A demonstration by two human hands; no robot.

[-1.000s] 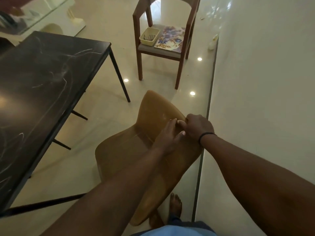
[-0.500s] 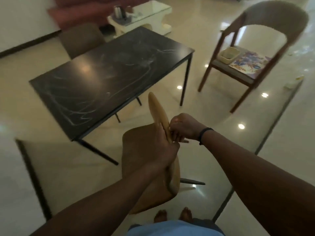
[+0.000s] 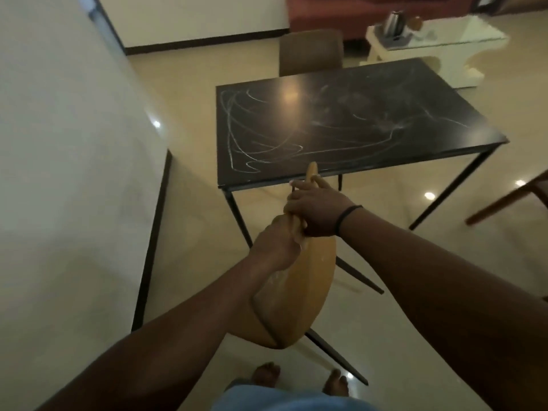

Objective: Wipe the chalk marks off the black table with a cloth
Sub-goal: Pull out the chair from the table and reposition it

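Together, both hands (image 3: 299, 223) grip the tan chair's (image 3: 296, 295) backrest edge.

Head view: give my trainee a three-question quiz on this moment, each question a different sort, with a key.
1. True or false: both hands grip the tan chair by its backrest.
2. Multiple choice: where are the chalk marks clearest on the black table? A) the end nearest the white wall B) the end nearest the kettle C) nowhere
3. Short answer: is a cloth visible in either hand?

Key
1. True: left hand and right hand each keep a grip on the backrest edge.
2. A.
3. No; none shows in this view.
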